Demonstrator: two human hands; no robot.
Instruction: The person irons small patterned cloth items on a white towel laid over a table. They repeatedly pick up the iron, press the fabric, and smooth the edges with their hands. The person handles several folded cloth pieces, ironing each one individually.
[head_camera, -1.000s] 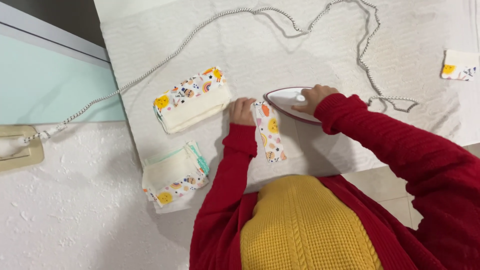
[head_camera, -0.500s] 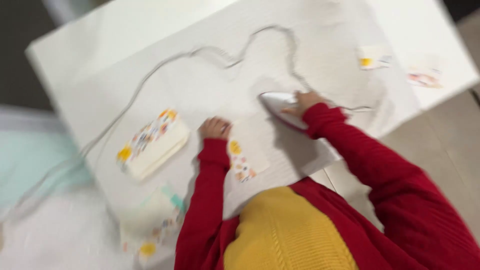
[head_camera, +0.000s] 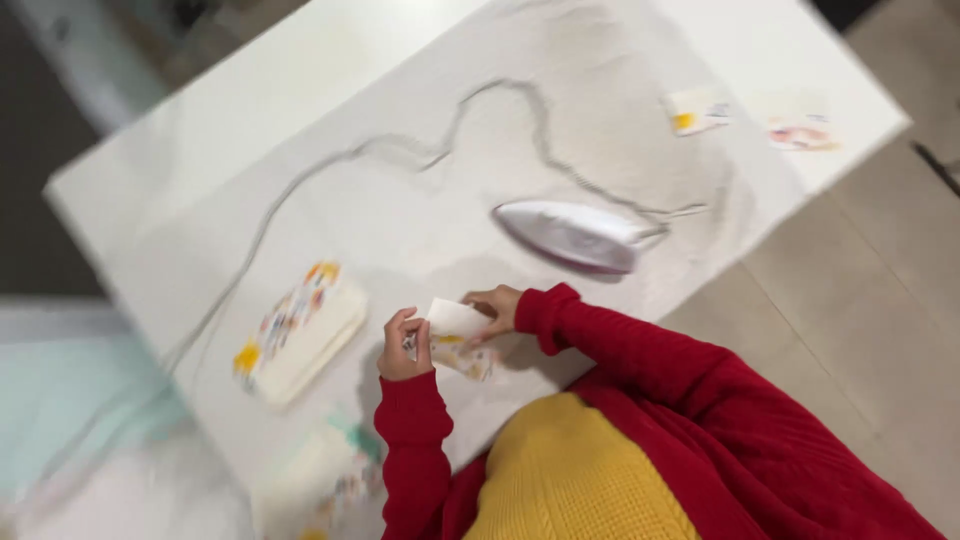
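Note:
A small patterned cloth piece (head_camera: 455, 335) lies near the front edge of the white padded table (head_camera: 420, 200), partly folded over so its white back shows. My left hand (head_camera: 402, 346) pinches its left end and my right hand (head_camera: 497, 305) holds its right end. Both sleeves are red. A white and purple iron (head_camera: 572, 235) rests flat on the table beyond my right hand, with no hand on it. Its grey cord (head_camera: 380, 150) winds away to the left.
A stack of folded patterned cloths (head_camera: 298, 333) sits left of my hands, and a second blurred stack (head_camera: 325, 475) lies nearer the table's front edge. Two small cloth pieces (head_camera: 700, 108) (head_camera: 800, 130) lie at the far right corner. Tiled floor (head_camera: 860, 290) is on the right.
My right hand has let go of the iron and come back to the cloth piece, which both hands now hold and fold. The camera view has swung and tilted.

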